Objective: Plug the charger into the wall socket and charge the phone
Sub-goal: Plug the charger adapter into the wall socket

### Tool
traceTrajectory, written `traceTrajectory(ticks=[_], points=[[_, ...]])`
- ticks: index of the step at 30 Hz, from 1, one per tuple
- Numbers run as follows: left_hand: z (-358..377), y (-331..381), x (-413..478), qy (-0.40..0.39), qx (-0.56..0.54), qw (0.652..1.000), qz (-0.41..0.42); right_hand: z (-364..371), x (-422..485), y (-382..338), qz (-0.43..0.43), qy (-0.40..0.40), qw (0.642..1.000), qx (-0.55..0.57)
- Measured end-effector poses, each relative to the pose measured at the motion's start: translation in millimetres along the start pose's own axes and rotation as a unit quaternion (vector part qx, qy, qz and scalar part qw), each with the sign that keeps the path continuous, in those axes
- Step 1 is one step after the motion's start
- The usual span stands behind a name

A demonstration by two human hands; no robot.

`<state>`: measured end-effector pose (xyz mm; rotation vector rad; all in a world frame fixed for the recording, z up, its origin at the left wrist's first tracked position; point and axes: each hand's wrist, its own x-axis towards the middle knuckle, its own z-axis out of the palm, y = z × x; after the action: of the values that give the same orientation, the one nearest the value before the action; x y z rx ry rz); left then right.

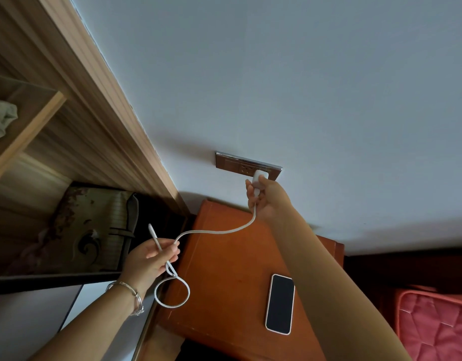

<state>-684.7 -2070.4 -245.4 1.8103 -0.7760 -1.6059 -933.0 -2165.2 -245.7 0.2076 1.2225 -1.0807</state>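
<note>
A brown wall socket (235, 165) with a chrome rim sits on the pale wall. My right hand (267, 200) grips the white charger (258, 179), whose top end touches the right part of the socket plate. Its white cable (214, 232) sags leftward to my left hand (149, 259), which pinches the cable near its free end; the connector tip points up and a loop hangs below the fist. The phone (280, 303) lies face up, screen dark, on the orange nightstand (224, 269) beneath my right forearm.
A wooden wardrobe (76, 131) with open shelves stands at the left, with a patterned bag (91, 225) on its lower shelf. A red quilted mattress (438, 327) lies at the lower right. A bracelet circles my left wrist.
</note>
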Motion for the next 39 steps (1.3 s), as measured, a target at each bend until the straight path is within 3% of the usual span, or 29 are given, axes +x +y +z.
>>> traceTrajectory(ticks=[6, 15, 27, 33, 39], points=[[6.0, 2.6, -2.3, -0.002, -0.006, 1.0, 0.0, -5.7, -0.5, 12.9, -0.056, -0.008, 0.998, -0.015], [16.1, 5.2, -7.2, -0.014, -0.005, 1.0, 0.0, 4.7, -7.3, -1.6, -0.038, 0.026, 0.999, 0.025], [19.2, 7.7, -4.0, -0.01, -0.004, 1.0, -0.004, -0.1, -1.2, 15.6, -0.078, 0.057, 0.993, -0.065], [17.2, 6.1, -0.2, -0.006, -0.004, 1.0, -0.011, 6.6, -3.6, 11.9, -0.068, 0.044, 0.997, -0.02], [17.9, 7.9, 4.1, -0.01, 0.005, 1.0, -0.008, -5.1, 4.9, 25.5, -0.137, 0.061, 0.983, -0.105]])
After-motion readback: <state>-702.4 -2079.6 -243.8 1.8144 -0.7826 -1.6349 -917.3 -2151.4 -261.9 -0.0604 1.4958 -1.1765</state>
